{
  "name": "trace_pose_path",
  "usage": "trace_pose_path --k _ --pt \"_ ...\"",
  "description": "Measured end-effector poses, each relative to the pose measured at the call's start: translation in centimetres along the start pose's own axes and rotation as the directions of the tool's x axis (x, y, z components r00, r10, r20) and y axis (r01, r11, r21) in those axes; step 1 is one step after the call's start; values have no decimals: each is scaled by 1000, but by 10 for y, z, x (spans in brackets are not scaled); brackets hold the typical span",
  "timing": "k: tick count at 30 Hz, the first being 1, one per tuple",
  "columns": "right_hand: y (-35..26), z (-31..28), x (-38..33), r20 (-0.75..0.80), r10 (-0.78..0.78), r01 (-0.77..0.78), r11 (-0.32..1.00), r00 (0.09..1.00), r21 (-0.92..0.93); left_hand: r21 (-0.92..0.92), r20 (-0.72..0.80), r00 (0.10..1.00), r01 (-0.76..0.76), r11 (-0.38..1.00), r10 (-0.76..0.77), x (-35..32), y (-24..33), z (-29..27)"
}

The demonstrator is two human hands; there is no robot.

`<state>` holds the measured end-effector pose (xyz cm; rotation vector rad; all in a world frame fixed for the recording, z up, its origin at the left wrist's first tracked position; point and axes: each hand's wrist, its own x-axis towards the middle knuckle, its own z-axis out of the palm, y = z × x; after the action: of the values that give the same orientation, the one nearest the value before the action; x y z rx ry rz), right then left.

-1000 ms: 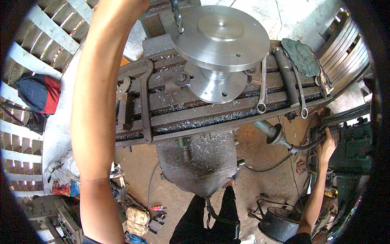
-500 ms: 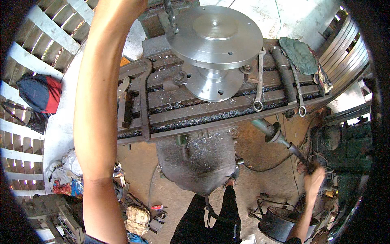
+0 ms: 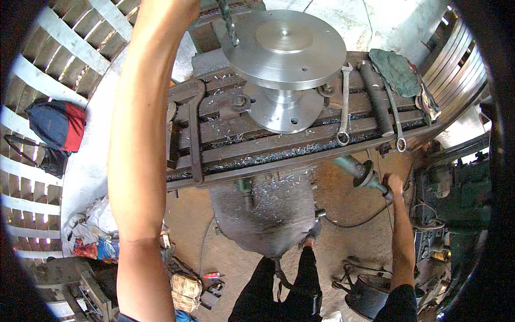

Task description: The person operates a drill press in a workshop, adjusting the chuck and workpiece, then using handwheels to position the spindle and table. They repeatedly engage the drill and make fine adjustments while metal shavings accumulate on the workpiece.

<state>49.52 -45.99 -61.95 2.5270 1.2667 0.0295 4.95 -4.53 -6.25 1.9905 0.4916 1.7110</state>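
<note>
A shiny flanged metal disc (image 3: 327, 51) stands on its smaller base flange on the slotted machine table (image 3: 225, 155). A twist drill bit (image 3: 229, 24) points down at the disc's left rim. My left arm reaches up past the table's left end; my left hand (image 3: 179, 7) is cut off by the top edge, its fingers out of sight. Below the table's right side, my right hand (image 3: 395, 184) is closed round the crank handle at the end of a green-collared shaft (image 3: 365, 174). The handle itself is mostly hidden by my fingers.
Bolted clamps (image 3: 234, 105) flank the base flange. A combination wrench (image 3: 345, 104), a dark bar (image 3: 375, 99), a second wrench (image 3: 394, 115) and a green cloth (image 3: 395, 72) lie on the right. A large dark spanner (image 3: 195, 134) lies left. Metal shavings fill the slots.
My right hand has swung up and to the left with the crank handle. My left arm sits slightly further right in the view. The disc and drill bit look the same.
</note>
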Motion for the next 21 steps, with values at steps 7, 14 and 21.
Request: trace_pose_path --k 7,14,21 --pt "13 -7 19 147 188 -218 949 971 230 -23 -55 994 91 996 -92 2 1 3" --pt "-80 -50 -141 337 -56 -49 954 940 295 47 -62 990 128 991 -125 2 5 4" --pt "-61 -293 -227 105 253 -269 945 962 185 -145 -7 999 -41 989 40 -6 -1 0"
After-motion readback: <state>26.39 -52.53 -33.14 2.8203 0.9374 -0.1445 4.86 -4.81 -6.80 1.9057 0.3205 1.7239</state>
